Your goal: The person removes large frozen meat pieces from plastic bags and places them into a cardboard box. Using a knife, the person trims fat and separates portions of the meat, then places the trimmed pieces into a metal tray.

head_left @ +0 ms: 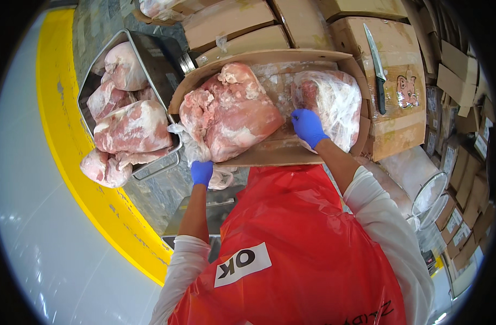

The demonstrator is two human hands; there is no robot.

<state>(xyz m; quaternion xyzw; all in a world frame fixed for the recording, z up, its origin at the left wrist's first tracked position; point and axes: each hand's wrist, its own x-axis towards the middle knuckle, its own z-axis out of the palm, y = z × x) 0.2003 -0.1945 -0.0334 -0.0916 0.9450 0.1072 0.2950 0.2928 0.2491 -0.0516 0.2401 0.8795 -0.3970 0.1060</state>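
In a blue glove, my left hand (202, 173) is closed at the near left edge of an open cardboard box (248, 160). It grips crumpled clear plastic wrap (192, 145), which hangs over that edge beside a large unwrapped piece of raw meat (240, 116). My right hand (309, 129), also gloved in blue, is curled inside the box against a second piece of meat (334, 105), still covered in plastic film. Its fingers are closed, and I cannot make out what is in them.
To the left, a metal bin (130, 40) is heaped with several pieces of raw meat (131, 127). A knife (378, 67) with a black handle lies on a closed carton (396, 132) at the right. More cartons (229, 24) stand behind. Yellow floor marking (58, 108) curves along the left.
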